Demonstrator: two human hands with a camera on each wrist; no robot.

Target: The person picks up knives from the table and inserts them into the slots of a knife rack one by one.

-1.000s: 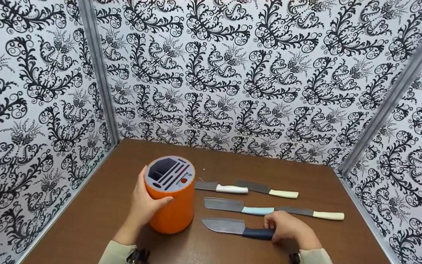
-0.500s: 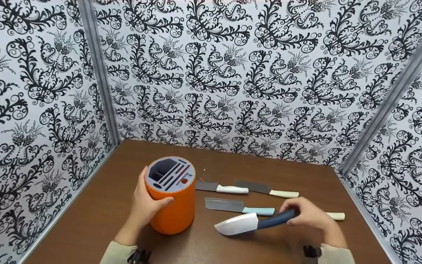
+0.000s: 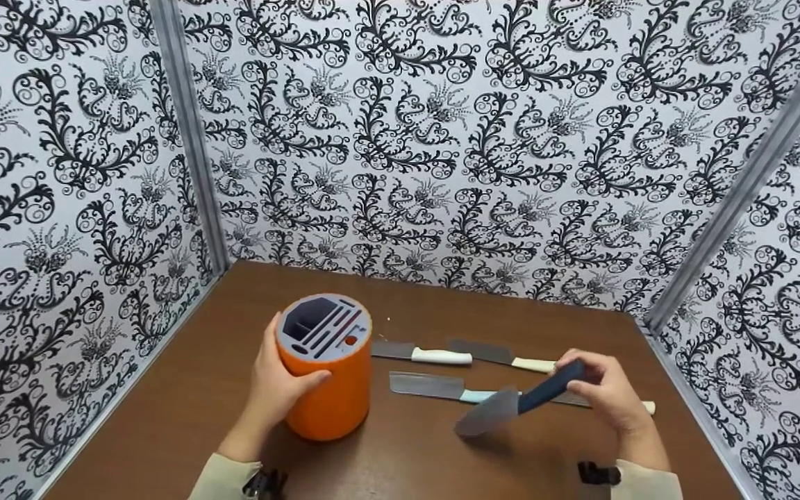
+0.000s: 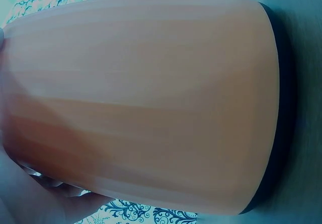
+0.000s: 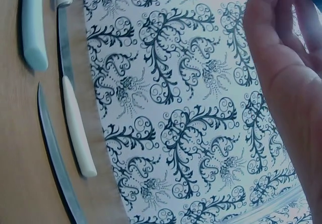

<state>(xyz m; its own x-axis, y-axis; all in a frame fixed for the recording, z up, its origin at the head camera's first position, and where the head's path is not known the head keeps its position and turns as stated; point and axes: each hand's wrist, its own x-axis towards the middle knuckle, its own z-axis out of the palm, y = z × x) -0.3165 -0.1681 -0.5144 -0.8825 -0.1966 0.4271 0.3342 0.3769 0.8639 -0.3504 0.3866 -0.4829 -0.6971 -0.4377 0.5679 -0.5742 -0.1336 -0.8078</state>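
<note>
An orange cylindrical knife block [image 3: 330, 399] with a grey slotted top stands upright on the table. Wrapped around its left side, my left hand [image 3: 273, 382] grips it below the rim, thumb across the front; the left wrist view is mostly filled by the block's wall [image 4: 151, 98]. My right hand [image 3: 608, 392] pinches the end of the dark blue handle of a kitchen knife [image 3: 549, 389], whose wide blade slants down to the left. This knife covers part of a cleaver with a light blue handle [image 3: 428, 385]. In the right wrist view, my right hand [image 5: 289, 68] is at the right edge.
Behind lie a white-handled knife [image 3: 442, 356] and a cream-handled knife [image 3: 483, 352]. Another cream-handled knife [image 3: 648, 407] lies partly hidden behind my right hand. Patterned walls [image 3: 442, 139] enclose the brown table [image 3: 164, 417] at the back and sides.
My right hand has lifted the dark-handled knife off the table, moved right and away from me, and tilted its handle upward. My left hand and the knife block have stayed in place.
</note>
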